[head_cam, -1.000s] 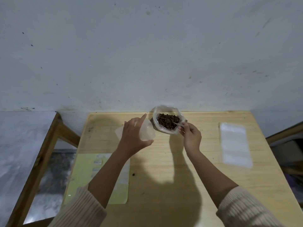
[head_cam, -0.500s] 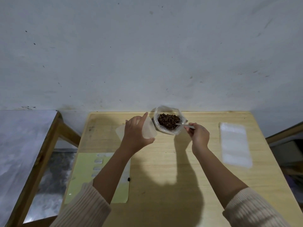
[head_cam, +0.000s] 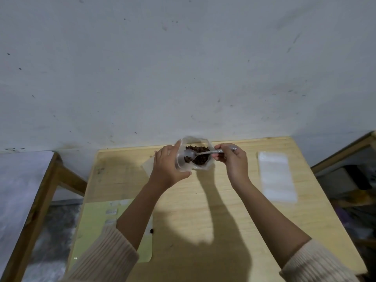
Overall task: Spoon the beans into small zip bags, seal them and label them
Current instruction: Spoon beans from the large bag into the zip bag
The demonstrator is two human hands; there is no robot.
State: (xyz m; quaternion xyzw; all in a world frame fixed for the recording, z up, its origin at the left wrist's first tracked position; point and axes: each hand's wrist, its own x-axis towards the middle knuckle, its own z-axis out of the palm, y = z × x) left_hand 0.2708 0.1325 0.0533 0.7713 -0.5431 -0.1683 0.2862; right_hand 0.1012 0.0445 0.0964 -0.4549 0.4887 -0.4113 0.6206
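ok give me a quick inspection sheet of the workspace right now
surface: wooden table, light wood, arm shadows across the middle
job's things: bag of beans open at the far edge; small zip bag; spoon, bowl at its mouth; flat spare bags; label sheet
clutter: one loose bean
hands: left hand holds the small zip bag; right hand pinches the spoon handle
cables: nothing seen
surroundings: white wall; side table on the left

On the table, the bean bag sits far centre, zip bags right, label sheet near left.
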